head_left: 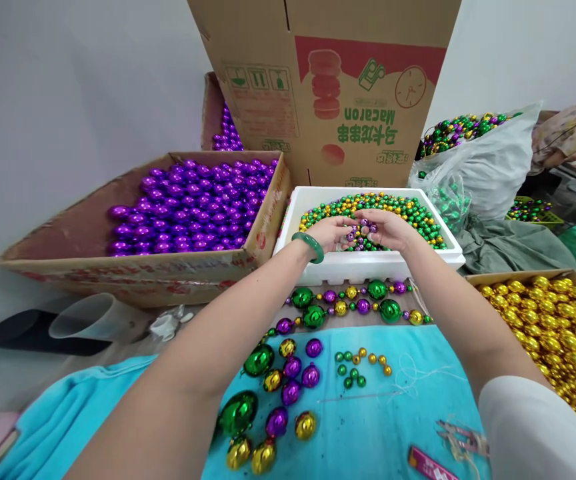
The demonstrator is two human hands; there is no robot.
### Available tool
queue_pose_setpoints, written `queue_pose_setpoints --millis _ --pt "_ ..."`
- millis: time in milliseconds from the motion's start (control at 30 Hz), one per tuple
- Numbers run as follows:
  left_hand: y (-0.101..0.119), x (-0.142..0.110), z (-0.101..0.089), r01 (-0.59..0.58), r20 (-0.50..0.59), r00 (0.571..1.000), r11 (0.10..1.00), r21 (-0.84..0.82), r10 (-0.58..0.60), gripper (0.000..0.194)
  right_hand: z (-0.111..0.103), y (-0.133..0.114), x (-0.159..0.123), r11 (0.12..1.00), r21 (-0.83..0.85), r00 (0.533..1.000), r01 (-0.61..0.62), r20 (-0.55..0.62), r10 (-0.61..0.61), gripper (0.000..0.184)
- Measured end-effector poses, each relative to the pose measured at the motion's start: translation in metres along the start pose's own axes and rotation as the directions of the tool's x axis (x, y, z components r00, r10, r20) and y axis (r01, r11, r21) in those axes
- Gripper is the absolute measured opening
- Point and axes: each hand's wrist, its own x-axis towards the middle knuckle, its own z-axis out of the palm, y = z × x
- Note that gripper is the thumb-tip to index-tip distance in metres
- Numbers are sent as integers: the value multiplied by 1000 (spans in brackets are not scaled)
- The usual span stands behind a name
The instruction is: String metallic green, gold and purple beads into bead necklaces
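Both hands reach into a white foam box (pixel 368 265) of small green, gold and purple beads (pixel 413 212). My left hand (pixel 332 233), with a green bangle (pixel 309 247) on its wrist, curls its fingers on small purple beads. Facing it, my right hand (pixel 387 228) is also closed around small purple beads (pixel 365 227); some fingertips are hidden. On the turquoise cloth (pixel 363 440) lie big green, gold and purple balls (pixel 292 392), and small green beads (pixel 354 377) and gold beads (pixel 381 360). A needle with clear thread (pixel 358 398) lies beside them.
Two strung bead garlands (pixel 341 307) lie before the foam box. A carton of purple balls (pixel 263 230) stands left, a box of gold balls (pixel 558 320) right. A tall carton (pixel 318 133) rises behind. Scissors (pixel 461 437) and a clear plastic cup (pixel 93 320) lie nearer.
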Motion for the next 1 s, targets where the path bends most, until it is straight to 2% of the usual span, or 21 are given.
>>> queue_pose_setpoints --millis 133,233,300,400,433,500,567,633,733,800,867,933,967,1000 --pt "-13 -47 20 -13 59 998 1000 -7 13 15 19 8 -58 983 -185 999 5 -36 -12 20" --pt "-42 -92 37 9 107 994 992 129 -23 17 24 36 -111 926 -376 998 -29 -56 8 16" --pt "-70 -121 46 42 142 986 957 285 -86 18 26 67 -145 838 -534 992 -115 -101 72 12" --pt "-116 -158 58 86 128 974 825 558 -189 18 30 123 -186 614 -750 969 -246 -188 158 11" --pt "-130 -167 61 83 107 974 761 644 -198 18 31 142 -195 535 -803 965 -261 -206 162 11" --pt "-157 -180 66 60 52 986 616 785 -161 20 34 175 -205 381 -884 962 -272 -257 90 15" --pt "-177 -185 69 43 1 996 489 871 -89 22 36 199 -207 295 -913 955 -283 -297 -5 22" --pt "-192 -186 72 46 -39 999 410 911 -25 25 37 212 -206 272 -918 945 -290 -319 -68 29" --pt "-203 -185 75 76 -98 994 373 925 40 29 35 217 -209 286 -925 934 -250 -307 -180 37" --pt "-200 -189 80 114 -160 983 393 912 87 33 31 216 -217 283 -932 914 -228 -305 -268 37" --pt "-187 -203 92 104 -209 964 493 864 163 34 26 215 -230 245 -939 899 -241 -311 -309 30" --pt "-166 -231 115 5 -219 950 690 724 223 31 20 218 -243 199 -950 912 -241 -292 -288 26" --pt "-155 -250 130 -53 -204 957 817 574 205 29 17 221 -249 186 -956 925 -226 -271 -266 25" --pt "-146 -271 146 -87 -135 980 918 386 149 28 14 224 -255 180 -962 938 -207 -248 -244 25"
